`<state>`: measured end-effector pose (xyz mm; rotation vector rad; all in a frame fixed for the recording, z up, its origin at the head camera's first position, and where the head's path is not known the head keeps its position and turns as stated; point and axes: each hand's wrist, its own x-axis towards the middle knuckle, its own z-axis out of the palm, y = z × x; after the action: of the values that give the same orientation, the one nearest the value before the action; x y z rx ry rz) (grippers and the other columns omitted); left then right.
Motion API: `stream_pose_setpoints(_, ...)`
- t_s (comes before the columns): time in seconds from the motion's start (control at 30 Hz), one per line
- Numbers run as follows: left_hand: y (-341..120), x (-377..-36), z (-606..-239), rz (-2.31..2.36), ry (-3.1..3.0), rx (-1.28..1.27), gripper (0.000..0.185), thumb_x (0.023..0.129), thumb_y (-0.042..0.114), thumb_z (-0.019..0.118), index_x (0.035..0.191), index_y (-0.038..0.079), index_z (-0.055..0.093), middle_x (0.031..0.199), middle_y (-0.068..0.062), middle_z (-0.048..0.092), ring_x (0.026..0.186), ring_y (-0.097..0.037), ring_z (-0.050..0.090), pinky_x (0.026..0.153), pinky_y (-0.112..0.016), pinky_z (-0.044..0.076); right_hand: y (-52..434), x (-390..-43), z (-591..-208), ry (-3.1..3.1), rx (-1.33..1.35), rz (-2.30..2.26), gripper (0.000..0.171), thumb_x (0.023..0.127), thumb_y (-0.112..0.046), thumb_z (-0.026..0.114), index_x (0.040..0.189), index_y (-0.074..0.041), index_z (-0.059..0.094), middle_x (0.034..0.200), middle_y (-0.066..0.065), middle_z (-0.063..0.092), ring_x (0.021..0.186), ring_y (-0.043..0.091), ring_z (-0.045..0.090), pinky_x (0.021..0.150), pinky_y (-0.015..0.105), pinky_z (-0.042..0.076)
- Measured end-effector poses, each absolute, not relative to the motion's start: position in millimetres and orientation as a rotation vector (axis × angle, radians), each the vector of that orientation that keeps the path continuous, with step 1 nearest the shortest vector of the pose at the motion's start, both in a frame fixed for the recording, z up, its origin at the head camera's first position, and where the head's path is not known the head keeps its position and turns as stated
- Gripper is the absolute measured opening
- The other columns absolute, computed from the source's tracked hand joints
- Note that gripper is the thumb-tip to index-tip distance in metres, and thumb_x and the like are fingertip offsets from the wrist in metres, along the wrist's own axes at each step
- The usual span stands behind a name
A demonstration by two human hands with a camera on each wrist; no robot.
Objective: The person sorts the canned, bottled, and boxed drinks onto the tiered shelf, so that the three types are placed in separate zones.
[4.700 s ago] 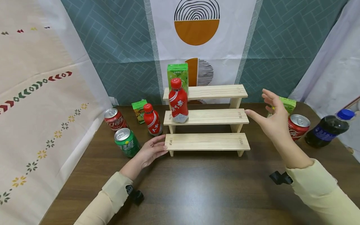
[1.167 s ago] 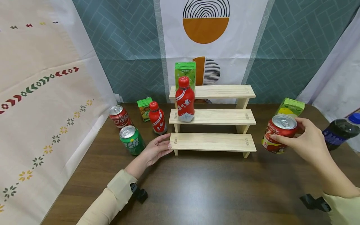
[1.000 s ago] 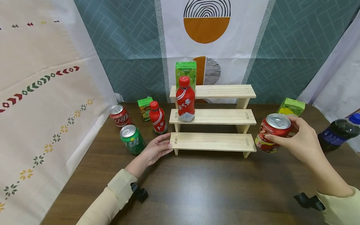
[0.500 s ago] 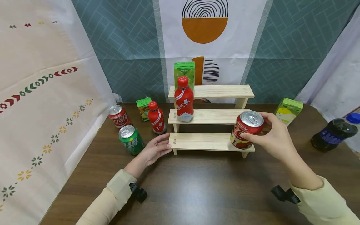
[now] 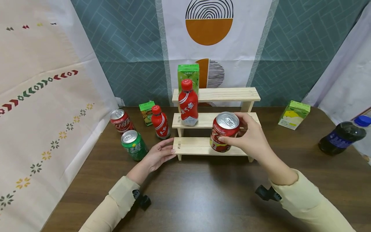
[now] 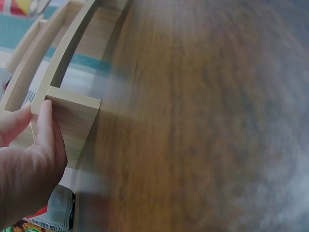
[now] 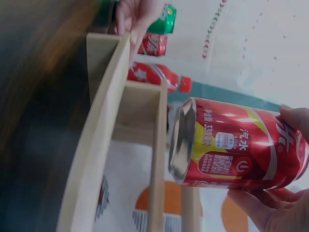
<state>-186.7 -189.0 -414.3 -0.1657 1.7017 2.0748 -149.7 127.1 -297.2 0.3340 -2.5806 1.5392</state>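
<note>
My right hand [image 5: 251, 135] grips a red soda can [image 5: 224, 129] round its side, upright over the bottom step of a three-tier wooden display stand [image 5: 197, 145]. In the right wrist view the can's metal base [image 7: 181, 145] hangs apart from the boards. My left hand [image 5: 156, 157] pinches the left end of the bottom step between thumb and fingers, as the left wrist view shows. A red plastic bottle [image 5: 189, 106] stands on the middle step at the left. Behind it, a green juice carton [image 5: 186, 72] stands on the top step, partly hidden.
On the table [image 5: 197, 193] left of the stand are a green can [image 5: 134, 146], a dark red can [image 5: 121, 120], a smaller red bottle [image 5: 160, 124] and a small green carton [image 5: 146, 111]. To the right are a yellow-green carton [image 5: 294, 114] and a blue-capped cola bottle [image 5: 340, 137].
My right hand was lifted with nothing in it, then took the red can at the right and carried it left over the bottom step. My left hand has stayed at the stand's end.
</note>
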Motion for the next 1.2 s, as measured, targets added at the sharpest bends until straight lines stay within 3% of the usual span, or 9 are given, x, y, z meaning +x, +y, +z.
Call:
stream_pose_setpoints(0.17, -188.8, -185.6, -411.4, 2.070, 1.684, -0.167, 0.060, 0.093, -0.002, 0.054, 0.148, 0.011, 0.032, 0.141, -0.023, 0.041, 0.097, -0.015, 0.064, 0.088, -0.028, 0.054, 107.7, -157.3, -304.6, -2.553, 0.361, 1.630, 0.072, 0.071, -0.018, 0.084, 0.131, -0.007, 0.046, 0.122, 0.011, 0.057, 0.105, 0.024, 0.054, 0.085, 0.038, 0.052)
stream_pose_setpoints(0.33, -189.0, -185.8, -409.4, 2.065, 1.683, -0.159, 0.061, 0.093, -0.003, 0.053, 0.148, 0.011, 0.031, 0.142, -0.024, 0.040, 0.098, -0.015, 0.064, 0.089, -0.028, 0.054, 90.9, -165.5, -312.9, -2.518, 0.410, 1.700, 0.072, 0.069, -0.013, 0.085, 0.130, -0.006, 0.047, 0.122, 0.012, 0.058, 0.107, 0.024, 0.055, 0.088, 0.045, 0.051)
stream_pose_setpoints(1.2, -191.7, -186.6, -415.2, 2.062, 1.677, -0.142, 0.060, 0.094, -0.001, 0.052, 0.148, 0.011, 0.030, 0.143, -0.023, 0.039, 0.100, -0.015, 0.063, 0.089, -0.028, 0.053, 37.8, -178.0, -345.2, -2.551, 0.398, 1.711, 0.073, 0.069, -0.018, 0.085, 0.130, -0.005, 0.047, 0.121, 0.012, 0.059, 0.103, 0.023, 0.056, 0.082, 0.034, 0.053)
